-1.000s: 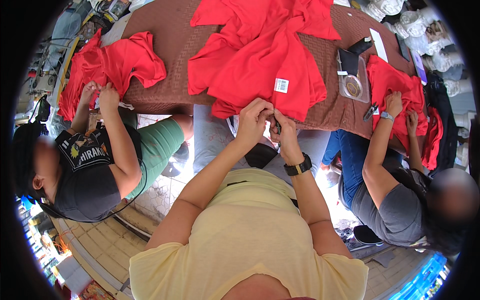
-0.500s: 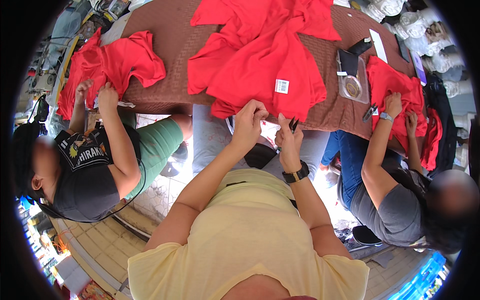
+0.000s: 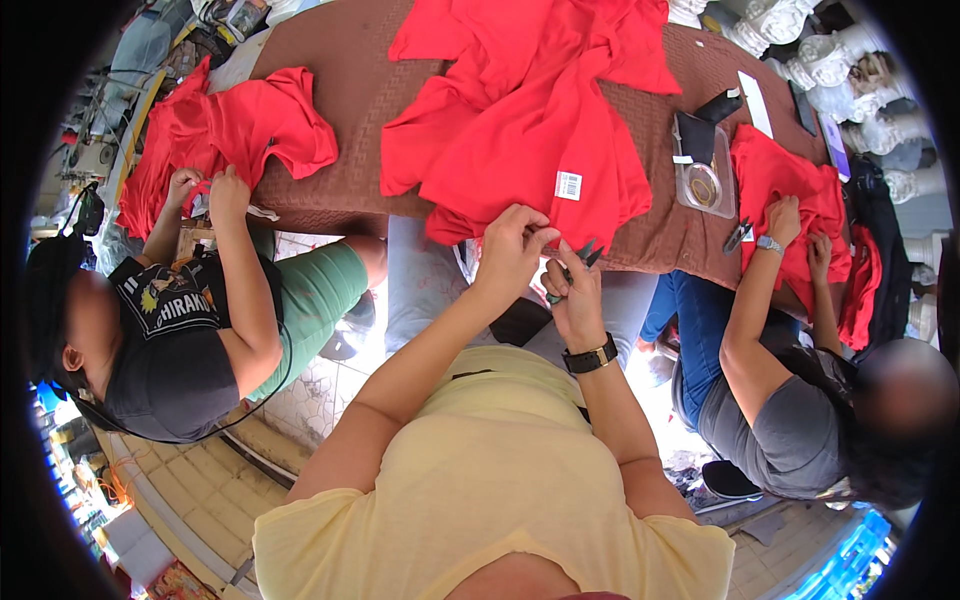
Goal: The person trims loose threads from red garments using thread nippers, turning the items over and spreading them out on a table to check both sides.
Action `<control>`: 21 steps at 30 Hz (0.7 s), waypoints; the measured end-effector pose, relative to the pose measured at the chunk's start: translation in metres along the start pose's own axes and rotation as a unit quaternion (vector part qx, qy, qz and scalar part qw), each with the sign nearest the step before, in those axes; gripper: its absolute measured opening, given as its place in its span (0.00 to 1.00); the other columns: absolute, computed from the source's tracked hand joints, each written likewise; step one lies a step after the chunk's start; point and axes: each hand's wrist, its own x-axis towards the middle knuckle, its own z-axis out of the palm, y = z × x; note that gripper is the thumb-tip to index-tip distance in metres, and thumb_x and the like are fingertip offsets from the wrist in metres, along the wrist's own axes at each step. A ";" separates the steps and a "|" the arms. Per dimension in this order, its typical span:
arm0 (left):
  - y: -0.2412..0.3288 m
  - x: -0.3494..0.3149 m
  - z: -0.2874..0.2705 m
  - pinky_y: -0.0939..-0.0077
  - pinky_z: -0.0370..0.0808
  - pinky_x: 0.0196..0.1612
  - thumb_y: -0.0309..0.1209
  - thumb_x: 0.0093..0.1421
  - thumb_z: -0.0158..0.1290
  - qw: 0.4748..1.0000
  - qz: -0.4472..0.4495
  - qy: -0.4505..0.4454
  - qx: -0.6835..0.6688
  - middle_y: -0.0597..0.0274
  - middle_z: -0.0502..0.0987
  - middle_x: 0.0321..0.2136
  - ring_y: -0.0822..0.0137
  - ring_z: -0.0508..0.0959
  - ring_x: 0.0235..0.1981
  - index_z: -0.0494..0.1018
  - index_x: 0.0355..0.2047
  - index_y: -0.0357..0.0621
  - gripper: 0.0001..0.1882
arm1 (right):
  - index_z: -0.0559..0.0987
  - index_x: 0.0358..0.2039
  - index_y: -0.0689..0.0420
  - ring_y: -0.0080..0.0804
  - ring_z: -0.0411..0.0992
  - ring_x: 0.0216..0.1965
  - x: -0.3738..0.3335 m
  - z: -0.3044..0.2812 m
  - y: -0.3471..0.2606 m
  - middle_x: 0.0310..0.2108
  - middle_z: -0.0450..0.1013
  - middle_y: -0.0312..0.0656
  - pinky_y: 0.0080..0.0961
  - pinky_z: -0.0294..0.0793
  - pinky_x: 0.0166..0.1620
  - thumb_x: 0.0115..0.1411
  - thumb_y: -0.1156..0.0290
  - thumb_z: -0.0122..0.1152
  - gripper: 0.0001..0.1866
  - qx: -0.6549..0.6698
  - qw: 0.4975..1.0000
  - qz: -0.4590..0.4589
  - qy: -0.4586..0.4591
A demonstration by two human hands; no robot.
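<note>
1. My left hand (image 3: 512,250) has its fingertips pressed together, pinching the near hem of the red garment (image 3: 530,130) right at the table's front edge; the fold it grips sits just below the white tag (image 3: 568,185)
2. My right hand (image 3: 575,300) is curled shut around a small pair of thread snips (image 3: 580,262), with the dark blades poking up past my fingers and slightly parted
3. A second ago both hands were bunched together on the cloth; half a second ago they had drawn apart; now the left has gone back up to the hem while the right hangs just below it with the snips free of the fabric. I read that as one trim finished and a fresh spot on the hem picked up
4. The snips point up and a little right, toward the hem, their long axis roughly in line with my right forearm; the tips are near the cloth but I cannot tell if they touch it
5. The garment lies spread over the brown table (image 3: 340,90), its long axis running away from me, the tagged end nearest
6. A black watch (image 3: 588,357) sits on my right wrist
7. A person on my left handles another red garment (image 3: 225,130); another on my right works a third one (image 3: 790,180), beside a clear tray (image 3: 705,180)
</note>
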 end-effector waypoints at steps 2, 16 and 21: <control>-0.002 0.003 0.000 0.77 0.77 0.33 0.23 0.61 0.61 0.997 -0.059 0.002 -0.058 0.58 0.79 0.28 0.71 0.80 0.29 0.76 0.33 0.32 0.07 | 0.70 0.31 0.51 0.13 0.54 0.16 0.000 -0.002 -0.002 0.19 0.60 0.24 0.17 0.51 0.22 0.70 0.70 0.58 0.08 0.029 0.999 0.012 -0.008; -0.009 -0.005 0.001 0.79 0.76 0.36 0.24 0.66 0.56 0.998 0.009 0.024 -0.064 0.61 0.79 0.31 0.73 0.78 0.29 0.73 0.37 0.34 0.05 | 0.71 0.36 0.51 0.13 0.54 0.16 -0.001 -0.003 -0.004 0.22 0.62 0.25 0.16 0.52 0.22 0.70 0.71 0.58 0.04 0.052 0.998 0.028 -0.009; -0.020 -0.004 0.003 0.75 0.74 0.30 0.24 0.62 0.59 0.994 -0.013 0.023 -0.102 0.57 0.78 0.26 0.70 0.79 0.27 0.72 0.36 0.34 0.07 | 0.71 0.37 0.52 0.13 0.54 0.17 -0.003 -0.006 -0.004 0.22 0.62 0.25 0.16 0.52 0.22 0.69 0.69 0.59 0.05 0.019 1.000 0.020 -0.011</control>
